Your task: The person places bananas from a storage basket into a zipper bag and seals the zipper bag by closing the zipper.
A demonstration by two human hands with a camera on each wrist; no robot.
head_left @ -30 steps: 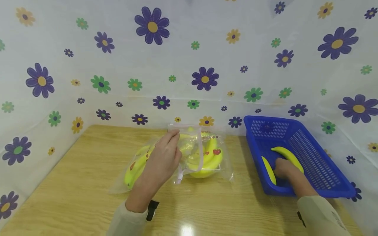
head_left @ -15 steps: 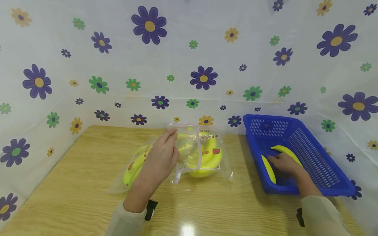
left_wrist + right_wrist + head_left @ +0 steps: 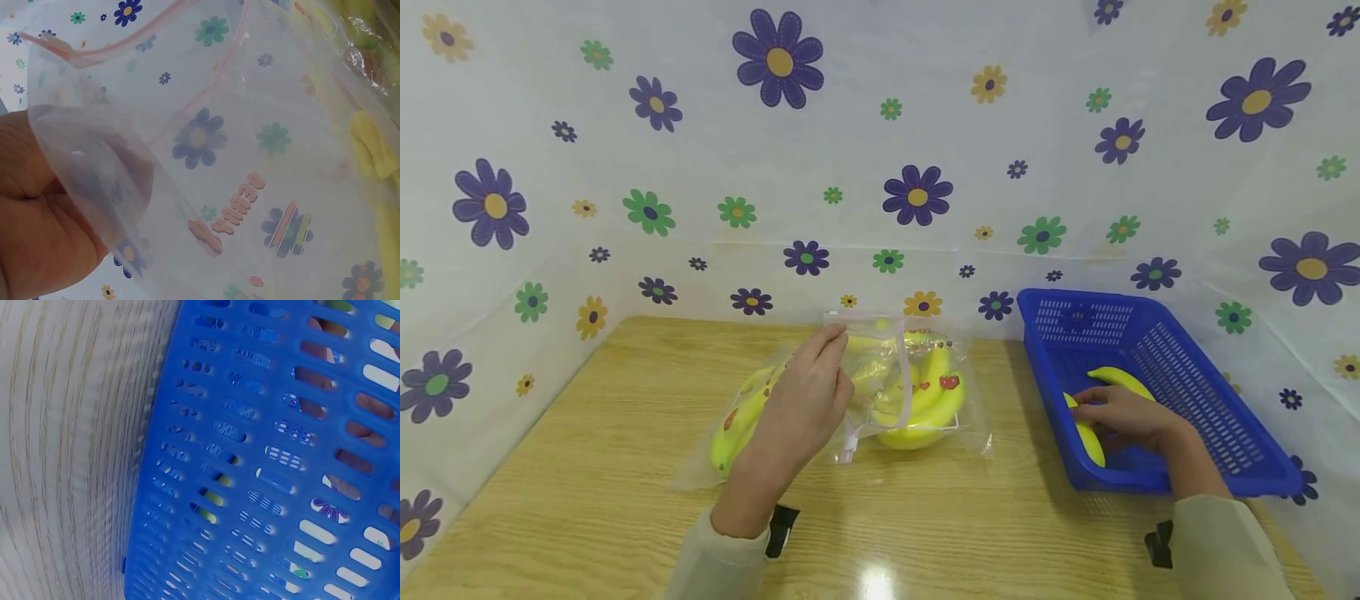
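Note:
My left hand pinches the edge of a clear zip bag with a pink strip and red prints. Yellow bananas lie inside that bag. In the left wrist view, part of the left hand shows through the bag's plastic. To the right, my right hand reaches into a blue basket and grips a yellow banana by its near side wall. Behind this hand lies a second banana, partly covered. In the right wrist view, the basket's slotted wall hides most of the hand.
Left of the left hand, another clear bag holding bananas lies on the wooden table. A white flower-print sheet stands behind and along both sides. The basket sits close to its right side.
My right hand has lifted from the basket's floor between the two bananas and moved left onto the left one, taking hold of it. My left hand keeps its hold on the bag.

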